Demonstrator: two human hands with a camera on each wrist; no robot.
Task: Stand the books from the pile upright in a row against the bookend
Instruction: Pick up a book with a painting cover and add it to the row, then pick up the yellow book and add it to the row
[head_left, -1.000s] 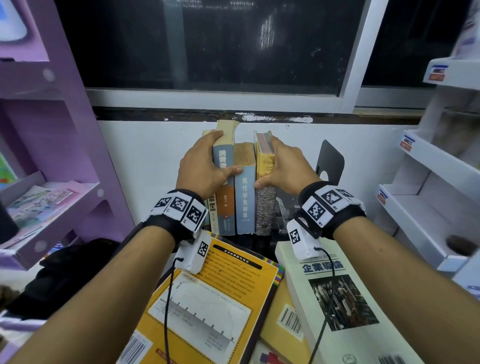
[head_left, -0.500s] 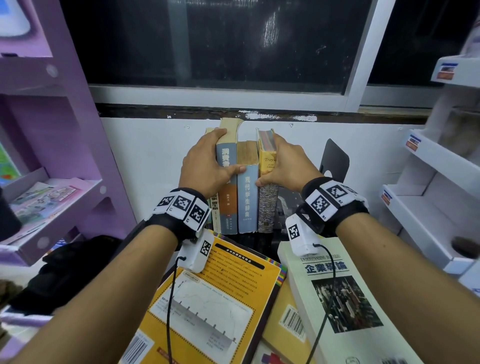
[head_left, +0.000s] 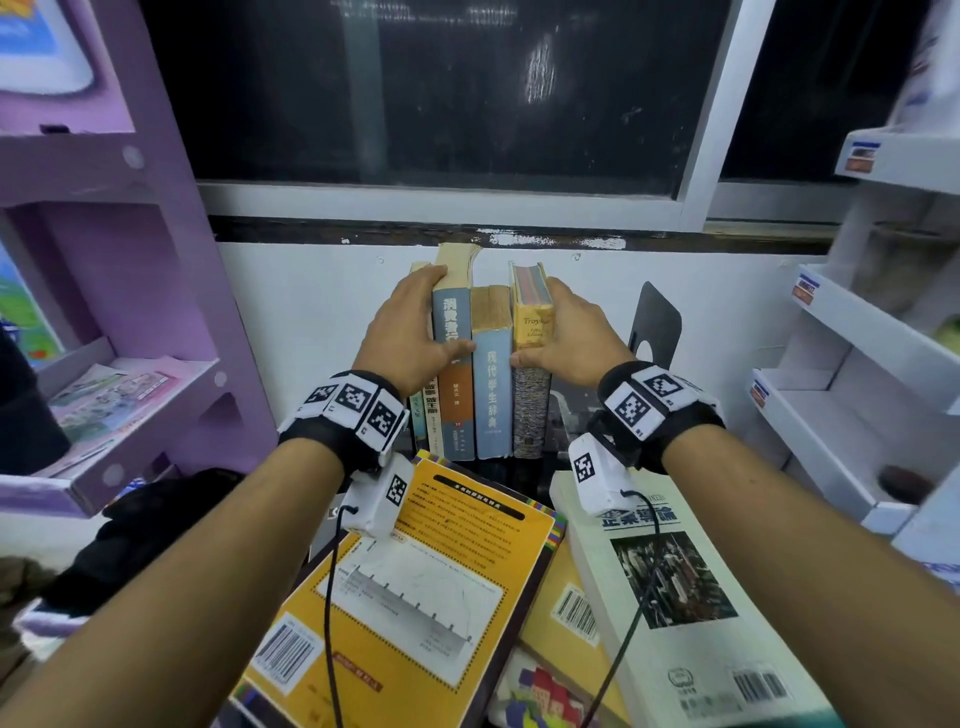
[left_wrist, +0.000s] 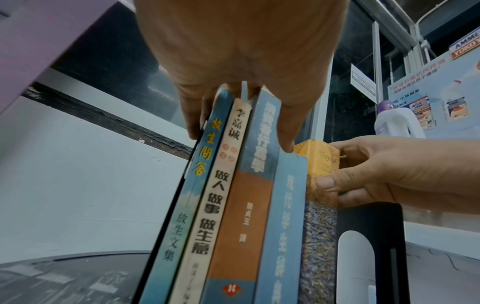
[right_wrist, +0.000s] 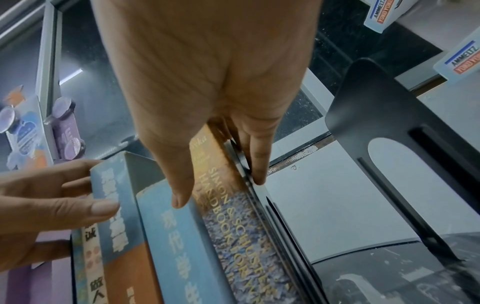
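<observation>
Several books stand upright in a row by the white wall: two thin ones (head_left: 427, 423), a blue and orange one (head_left: 454, 405), a light blue dictionary (head_left: 492, 400) and a yellow-topped handbook (head_left: 531, 410). My left hand (head_left: 442, 312) grips the row's left end, fingers down its left side, thumb across the spines (left_wrist: 285, 133). My right hand (head_left: 540, 322) holds the handbook's right cover, thumb on the spines (right_wrist: 182, 191). The black bookend (head_left: 655, 332) stands to the right, a gap away from the row. The pile lies in front: a yellow book (head_left: 426, 582) and a white one (head_left: 675, 597).
A purple shelf unit (head_left: 130, 395) holds leaflets on the left. White display shelves (head_left: 852, 426) stand on the right. A dark window (head_left: 441, 88) is above the wall. A black bag (head_left: 150, 530) lies at lower left. More books (head_left: 563, 613) sit under the pile.
</observation>
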